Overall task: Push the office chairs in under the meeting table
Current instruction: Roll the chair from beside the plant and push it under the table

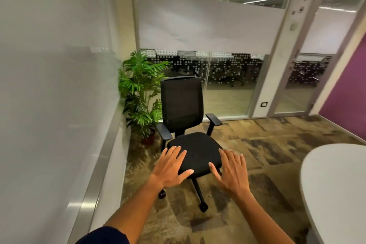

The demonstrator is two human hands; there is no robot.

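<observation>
In the head view, both bare arms reach forward with palms down. The left hand (172, 166) is flat with its fingers spread, and the right hand (231, 171) is likewise flat and splayed; neither grips anything, and whether they touch the seat or hover just before it cannot be told. Between and just beyond the two hands stands the black mesh-backed office chair with armrests and a castor base (183, 105), its padded seat facing the person and its front edge framed by the fingertips. Beyond the left hand, behind the chair, a green leafy potted plant (141, 93) stands against the white glossy wall panel (53, 85). Well to the right of the right hand, the rounded edge of the white meeting table (334, 186) shows, apart from the chair, over mottled brown carpet (277, 148).
</observation>
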